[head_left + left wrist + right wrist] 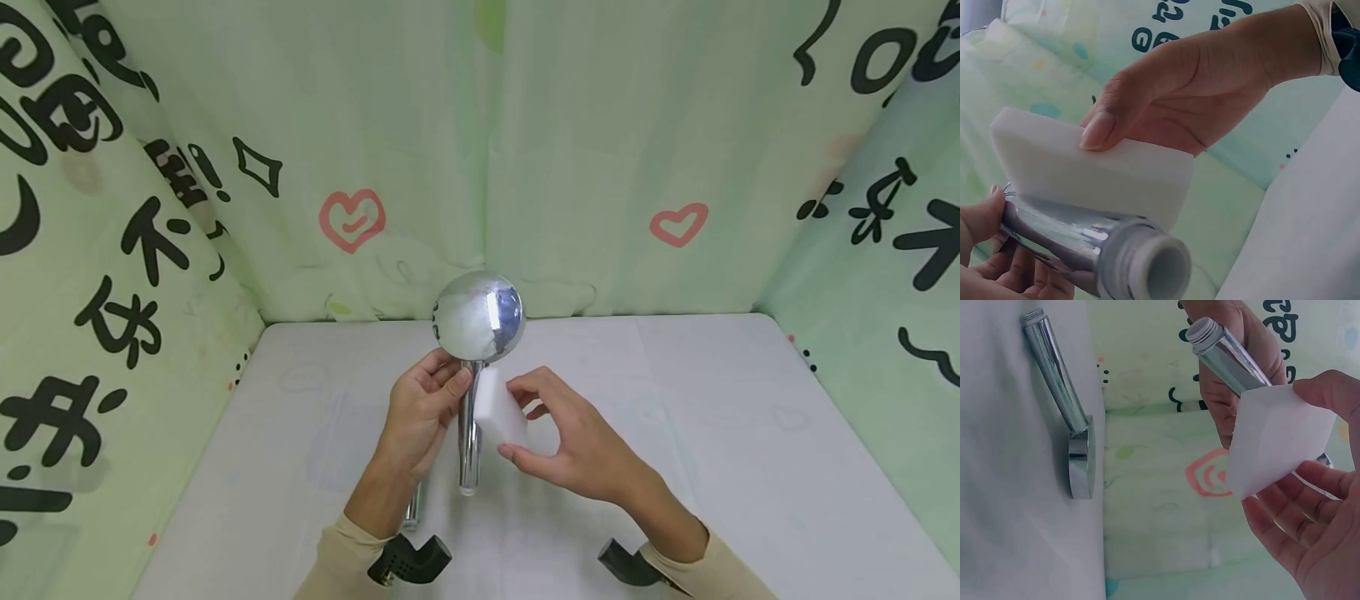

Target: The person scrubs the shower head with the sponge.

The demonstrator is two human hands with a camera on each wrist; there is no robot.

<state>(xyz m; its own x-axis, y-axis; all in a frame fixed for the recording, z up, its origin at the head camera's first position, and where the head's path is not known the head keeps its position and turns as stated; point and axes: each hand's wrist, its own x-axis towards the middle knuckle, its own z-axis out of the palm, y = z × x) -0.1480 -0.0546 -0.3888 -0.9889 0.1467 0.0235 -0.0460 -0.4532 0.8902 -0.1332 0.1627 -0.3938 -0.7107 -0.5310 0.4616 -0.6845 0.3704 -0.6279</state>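
Observation:
A chrome shower head (478, 317) is held up over the table, its round mirror-like head at the top and its handle (468, 442) pointing down. The left hand (426, 406) grips the handle just below the head, thumb in front. In the left wrist view the open pale end (1169, 272) of the handle faces the camera. A white sponge block (498, 408) is pinched between the thumb and fingers of the right hand (573, 433). One long side of the sponge lies along the handle in the left wrist view.
A second chrome shower head (1057, 381) lies on the white-covered table (675, 433); in the head view it is mostly behind the left forearm. Green printed curtains (570, 150) stand at the back and both sides. Dark wrist devices (420, 560) sit on both wrists.

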